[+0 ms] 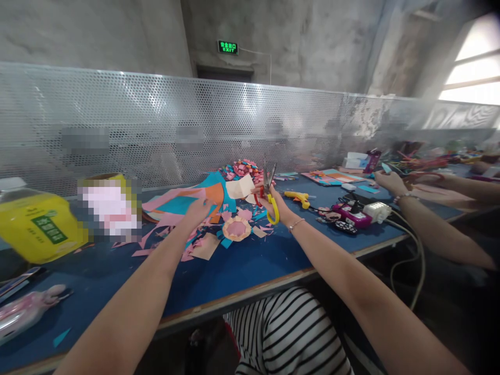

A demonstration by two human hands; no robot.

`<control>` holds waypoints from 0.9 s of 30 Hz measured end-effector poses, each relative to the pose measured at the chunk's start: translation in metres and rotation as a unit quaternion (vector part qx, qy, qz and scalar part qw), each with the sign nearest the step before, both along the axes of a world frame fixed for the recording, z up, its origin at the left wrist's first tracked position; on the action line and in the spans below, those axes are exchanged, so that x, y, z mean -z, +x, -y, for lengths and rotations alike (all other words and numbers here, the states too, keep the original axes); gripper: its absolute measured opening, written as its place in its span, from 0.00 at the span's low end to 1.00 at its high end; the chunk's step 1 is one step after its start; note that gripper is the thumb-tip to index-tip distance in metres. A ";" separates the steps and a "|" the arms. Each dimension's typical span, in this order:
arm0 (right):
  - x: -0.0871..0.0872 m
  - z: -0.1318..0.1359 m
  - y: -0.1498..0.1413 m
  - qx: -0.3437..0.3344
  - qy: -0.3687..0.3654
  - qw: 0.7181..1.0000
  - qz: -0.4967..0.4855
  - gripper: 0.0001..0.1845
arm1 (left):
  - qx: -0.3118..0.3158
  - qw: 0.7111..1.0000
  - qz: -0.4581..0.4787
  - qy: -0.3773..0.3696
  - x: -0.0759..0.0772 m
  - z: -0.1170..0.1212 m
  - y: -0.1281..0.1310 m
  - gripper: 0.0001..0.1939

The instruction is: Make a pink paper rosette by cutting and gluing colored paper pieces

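Note:
My right hand [275,204] holds scissors [269,190] with one yellow and one red handle loop. Their blades point up and stand slightly apart. A cream paper piece [240,186] lies just left of that hand's fingers; whether they touch it I cannot tell. Over the pile of coloured sheets, my left hand [198,209] rests at an orange paper sheet [214,195], its fingers somewhat blurred and loosely extended. Blue paper [180,204] lies beside it. Between my hands sits a round paper flower-like piece [236,229] with a pink centre and cream edge, amid pink and blue scraps.
A yellow glue gun [299,198] and a purple power strip [353,216] with cords lie to the right. On the left stand a yellow-labelled bottle [42,226] and a yellow container [130,195]. A co-worker's hands [390,185] work at far right. A perforated metal screen [152,125] runs behind.

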State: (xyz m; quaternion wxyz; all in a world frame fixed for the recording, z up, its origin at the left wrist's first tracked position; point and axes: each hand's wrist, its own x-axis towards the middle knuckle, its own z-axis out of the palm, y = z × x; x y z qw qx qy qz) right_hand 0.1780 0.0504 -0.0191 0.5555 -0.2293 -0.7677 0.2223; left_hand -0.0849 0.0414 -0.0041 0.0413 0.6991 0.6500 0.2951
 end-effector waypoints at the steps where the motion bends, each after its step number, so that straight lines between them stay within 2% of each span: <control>1: 0.000 0.002 -0.002 -0.017 0.001 1.000 -0.003 0.15 | 0.024 0.994 0.105 -0.008 -0.004 0.004 0.011 0.21; 3: 0.000 0.005 -0.004 -0.043 0.004 0.999 -0.003 0.14 | 0.100 0.942 0.317 -0.045 -0.009 0.013 0.033 0.22; 4: 0.001 0.007 -0.006 -0.050 0.004 0.999 0.001 0.14 | 0.129 0.914 0.378 -0.067 -0.010 0.018 0.043 0.23; 6: 0.002 0.008 -0.008 -0.047 0.006 0.999 0.015 0.14 | 0.160 0.894 0.409 -0.092 -0.011 0.025 0.055 0.25; 9: 0.001 0.009 -0.009 -0.023 0.021 0.999 0.038 0.15 | 0.154 0.896 0.411 -0.074 -0.008 0.028 0.059 0.27; 13: 0.000 0.010 -0.010 0.010 0.036 0.997 0.068 0.17 | 0.143 0.906 0.394 -0.052 -0.005 0.025 0.056 0.24; 18: 0.001 0.007 -0.010 0.007 0.047 0.993 0.112 0.19 | 0.151 0.909 0.386 -0.045 -0.007 0.027 0.060 0.24; 22: 0.003 0.004 -0.009 0.027 0.051 0.991 0.123 0.19 | 0.146 0.900 0.410 -0.042 -0.007 0.029 0.062 0.23; 27: 0.004 0.003 -0.007 0.074 0.052 0.989 0.116 0.17 | 0.112 0.877 0.467 0.011 -0.008 0.026 0.057 0.21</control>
